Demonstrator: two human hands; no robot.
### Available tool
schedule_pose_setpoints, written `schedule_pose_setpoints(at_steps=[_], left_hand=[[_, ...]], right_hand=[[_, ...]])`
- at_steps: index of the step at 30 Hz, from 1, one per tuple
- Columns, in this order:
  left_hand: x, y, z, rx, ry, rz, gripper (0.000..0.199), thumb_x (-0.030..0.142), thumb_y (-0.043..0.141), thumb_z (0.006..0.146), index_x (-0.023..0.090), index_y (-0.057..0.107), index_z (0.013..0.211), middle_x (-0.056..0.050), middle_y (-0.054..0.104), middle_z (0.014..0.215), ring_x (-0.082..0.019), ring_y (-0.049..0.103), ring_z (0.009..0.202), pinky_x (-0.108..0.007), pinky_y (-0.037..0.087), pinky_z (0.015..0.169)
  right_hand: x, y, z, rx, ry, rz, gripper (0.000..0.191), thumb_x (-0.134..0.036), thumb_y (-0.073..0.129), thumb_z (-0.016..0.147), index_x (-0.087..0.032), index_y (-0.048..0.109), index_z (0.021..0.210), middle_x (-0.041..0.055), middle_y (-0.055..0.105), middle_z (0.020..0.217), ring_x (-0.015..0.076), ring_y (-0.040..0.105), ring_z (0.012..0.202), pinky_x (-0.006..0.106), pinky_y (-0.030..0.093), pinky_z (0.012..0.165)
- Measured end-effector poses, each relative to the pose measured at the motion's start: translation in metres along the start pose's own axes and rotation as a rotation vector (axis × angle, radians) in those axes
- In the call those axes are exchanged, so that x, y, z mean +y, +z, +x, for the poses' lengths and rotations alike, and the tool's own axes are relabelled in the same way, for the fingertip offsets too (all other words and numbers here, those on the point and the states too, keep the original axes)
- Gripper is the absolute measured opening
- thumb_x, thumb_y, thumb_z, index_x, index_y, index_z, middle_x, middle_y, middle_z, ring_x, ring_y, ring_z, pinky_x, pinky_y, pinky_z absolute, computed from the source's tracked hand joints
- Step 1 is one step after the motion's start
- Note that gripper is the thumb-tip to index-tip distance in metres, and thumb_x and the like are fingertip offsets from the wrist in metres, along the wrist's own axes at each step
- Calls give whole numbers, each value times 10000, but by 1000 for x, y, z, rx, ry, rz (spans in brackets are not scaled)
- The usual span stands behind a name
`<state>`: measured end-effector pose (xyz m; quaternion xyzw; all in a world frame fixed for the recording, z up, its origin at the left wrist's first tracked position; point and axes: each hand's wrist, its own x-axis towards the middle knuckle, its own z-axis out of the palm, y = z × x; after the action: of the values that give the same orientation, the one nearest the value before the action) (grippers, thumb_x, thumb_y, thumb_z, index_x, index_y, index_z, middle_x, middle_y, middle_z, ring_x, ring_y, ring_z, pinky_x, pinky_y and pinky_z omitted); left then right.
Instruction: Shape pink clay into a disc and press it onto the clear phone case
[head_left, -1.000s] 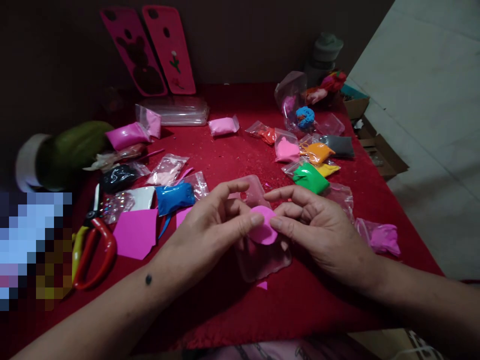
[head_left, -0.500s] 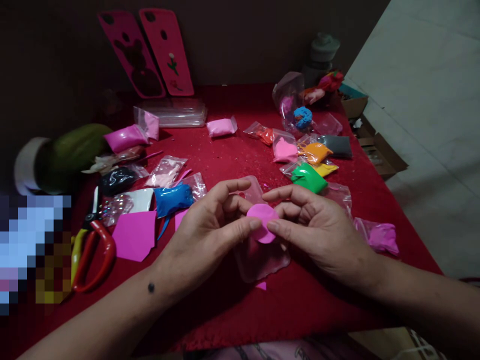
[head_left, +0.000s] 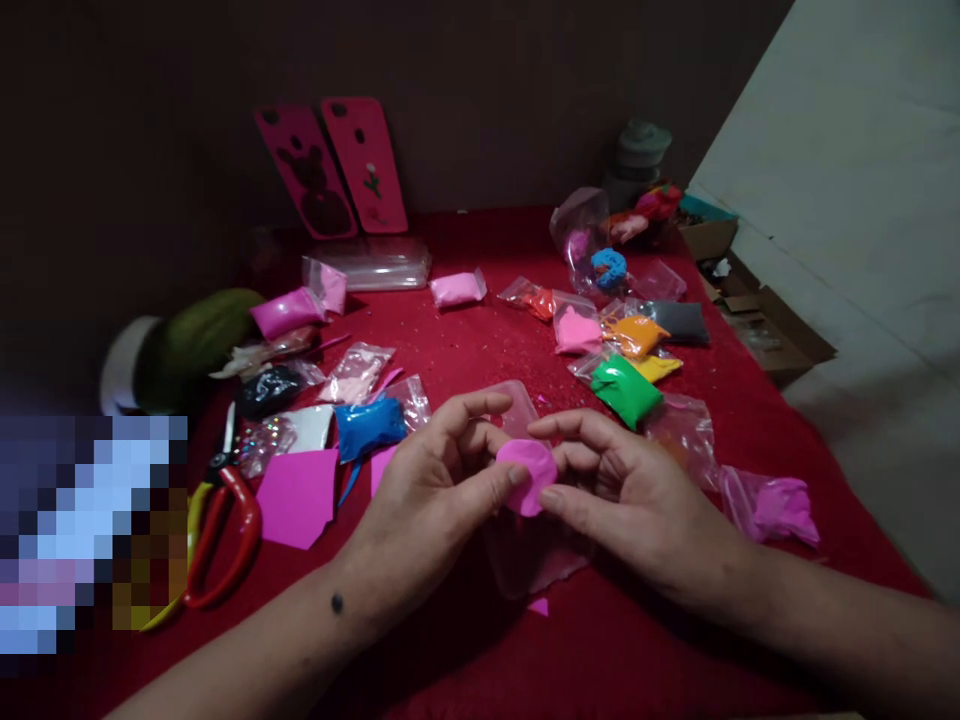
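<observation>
Between my two hands is a thin round disc of pink clay, its rim slightly wavy. My left hand pinches its left side, thumb on top and fingers behind. My right hand grips the lower right edge with thumb and fingers. Below them on the cloth lies a clear phone case, partly hidden by the hands. A small pink scrap sits just in front of the case. A flat magenta sheet with cut corners lies left of my left hand.
Red-handled scissors lie at the left. Clay packets ring the red cloth, among them a blue packet and a green packet. Two decorated pink phone cases lean on the back wall. A cardboard box stands beyond the right edge.
The view has tilted, so everything sits lower and mostly farther right. The clay disc has turned slightly in my fingers, and its outline looks less round.
</observation>
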<state>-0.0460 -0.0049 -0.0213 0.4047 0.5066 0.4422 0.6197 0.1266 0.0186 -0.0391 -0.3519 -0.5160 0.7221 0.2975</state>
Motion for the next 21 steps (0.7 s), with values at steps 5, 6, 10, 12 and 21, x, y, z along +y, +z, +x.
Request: schedule_pose_setpoints(at_steps=[5, 6, 10, 12, 21], left_hand=[[-2, 1, 1, -42, -28, 5, 465, 224, 707, 785, 163, 477, 1185, 18, 636, 776, -105, 587, 678, -235, 471, 641], [-3, 1, 0, -54, -28, 6, 458, 246, 702, 791, 166, 473, 1180, 13, 636, 790, -109, 588, 686, -242, 471, 644], [-5, 1, -1, -66, -37, -14, 524, 316, 735, 775, 177, 461, 1199, 14, 608, 824, -112, 581, 712, -248, 456, 650], [-6, 1, -1, -77, -52, -27, 628, 324, 792, 721, 186, 443, 1225, 9, 607, 854, -128, 588, 753, -268, 459, 683], [-16, -1, 1, -178, -28, 15, 570, 244, 750, 756, 196, 440, 1231, 33, 562, 799, -125, 545, 729, -300, 438, 700]], right_hand=[[1, 0, 3, 7, -16, -30, 291, -213, 680, 821, -211, 540, 1076, -30, 666, 836, 83, 633, 760, 173, 479, 664], [1, 0, 4, 11, -26, -33, 274, -235, 678, 831, -207, 546, 1069, -25, 669, 838, 82, 633, 755, 173, 481, 665], [2, 0, 5, 59, -53, -14, 252, -274, 670, 847, -193, 552, 1056, -6, 681, 871, 83, 638, 773, 182, 500, 713], [2, 0, 5, 76, -51, -5, 267, -270, 675, 837, -191, 551, 1060, -3, 682, 879, 85, 638, 779, 182, 503, 715], [1, 0, 5, 86, -78, -48, 295, -231, 706, 786, -185, 578, 1048, 8, 677, 900, 102, 640, 814, 194, 506, 732]])
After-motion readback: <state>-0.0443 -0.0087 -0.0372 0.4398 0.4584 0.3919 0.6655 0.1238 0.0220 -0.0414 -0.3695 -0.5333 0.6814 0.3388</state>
